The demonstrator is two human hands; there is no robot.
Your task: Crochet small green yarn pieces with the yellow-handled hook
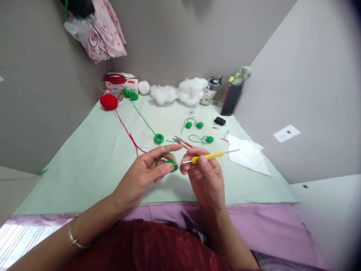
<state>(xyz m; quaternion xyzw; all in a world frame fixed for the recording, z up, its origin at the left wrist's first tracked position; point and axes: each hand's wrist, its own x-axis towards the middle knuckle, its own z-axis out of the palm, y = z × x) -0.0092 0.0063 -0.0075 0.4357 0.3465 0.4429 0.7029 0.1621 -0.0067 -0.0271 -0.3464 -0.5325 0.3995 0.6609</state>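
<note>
Between the thumb and fingers of my left hand (143,169) is a small green crochet piece (172,165), with green yarn running up over the raised index finger. My right hand (205,173) grips the yellow handle of a crochet hook (210,156), whose metal tip points left and meets the green piece. Just beyond my fingers lie small scissors (182,142) with orange handles. A green yarn ring (158,138) rests behind my left hand, its strand leading back to a green yarn bundle (131,94). Small green balls (199,125) with yarn tails lie farther right.
On the pale green table (84,158) are a red yarn ball (109,101), a white ball (144,87), white stuffing (191,91), a pen cup (208,94), a bottle (238,77), a phone (231,99), a black case (220,121) and white fabric (248,155).
</note>
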